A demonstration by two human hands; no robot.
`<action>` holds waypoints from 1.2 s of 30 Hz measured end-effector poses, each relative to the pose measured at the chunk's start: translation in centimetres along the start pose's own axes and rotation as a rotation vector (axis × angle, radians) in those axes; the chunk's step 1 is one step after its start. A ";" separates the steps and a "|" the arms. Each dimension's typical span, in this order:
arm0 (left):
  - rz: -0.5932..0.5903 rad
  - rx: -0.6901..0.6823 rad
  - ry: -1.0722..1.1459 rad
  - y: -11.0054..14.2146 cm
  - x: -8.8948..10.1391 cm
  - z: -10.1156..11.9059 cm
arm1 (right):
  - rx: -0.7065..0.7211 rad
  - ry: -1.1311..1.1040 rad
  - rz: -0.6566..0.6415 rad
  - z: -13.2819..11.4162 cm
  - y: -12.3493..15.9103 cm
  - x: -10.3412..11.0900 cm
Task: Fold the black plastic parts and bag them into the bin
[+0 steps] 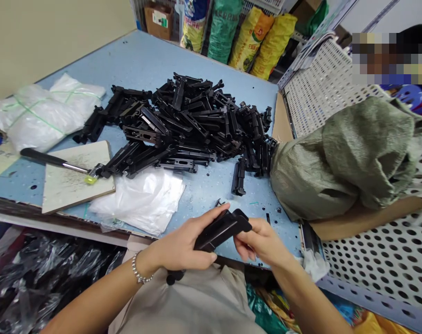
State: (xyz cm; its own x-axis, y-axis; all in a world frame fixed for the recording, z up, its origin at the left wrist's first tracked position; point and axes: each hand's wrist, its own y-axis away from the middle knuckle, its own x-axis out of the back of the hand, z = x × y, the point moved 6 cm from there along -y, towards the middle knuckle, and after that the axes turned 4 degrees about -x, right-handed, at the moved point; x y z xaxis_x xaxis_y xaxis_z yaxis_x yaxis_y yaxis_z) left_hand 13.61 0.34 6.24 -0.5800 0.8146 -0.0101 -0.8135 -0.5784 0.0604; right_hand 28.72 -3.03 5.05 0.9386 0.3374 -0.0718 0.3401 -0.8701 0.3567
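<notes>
My left hand (185, 246) is closed around a long black plastic part (222, 228), held just above the near edge of the blue table (144, 60). My right hand (261, 241) pinches the far end of the same part with fingers curled. A big heap of similar black plastic parts (186, 125) lies in the middle of the table, beyond both hands. One single black part (239, 176) lies apart from the heap, closest to my hands.
Clear plastic bags (144, 197) lie left of my hands. A hammer (58, 162) rests on a white board (72, 178). Tied white bags (40, 113) sit far left. A green woven sack (350, 153) lies on perforated white shelving (381, 260) at right. A person sits at top right.
</notes>
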 end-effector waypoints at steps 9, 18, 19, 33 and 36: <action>0.041 -0.032 -0.027 -0.4 0.0 -0.4 | -0.002 0.016 -0.021 0.5 -0.8 0.7; 0.018 -0.044 -0.051 -0.3 0.2 -0.8 | 0.007 0.035 0.013 0.3 -0.8 0.0; 0.028 -0.043 -0.042 -0.3 0.1 -1.0 | 0.094 0.284 0.117 -0.8 -0.4 0.6; 0.322 0.113 0.549 -0.9 0.5 -3.5 | 0.655 1.630 0.398 -4.4 -1.3 0.3; 0.293 0.193 0.675 -1.0 0.1 -3.6 | 0.711 1.683 0.309 -4.4 -1.7 0.5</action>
State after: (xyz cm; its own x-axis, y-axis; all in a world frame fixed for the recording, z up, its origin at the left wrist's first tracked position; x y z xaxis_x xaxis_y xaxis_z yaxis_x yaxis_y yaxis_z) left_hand 14.20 0.77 2.55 -0.7221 0.3901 -0.5713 -0.6364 -0.6983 0.3276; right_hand 28.32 0.19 8.53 0.0755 -0.2735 0.9589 0.5646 -0.7809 -0.2672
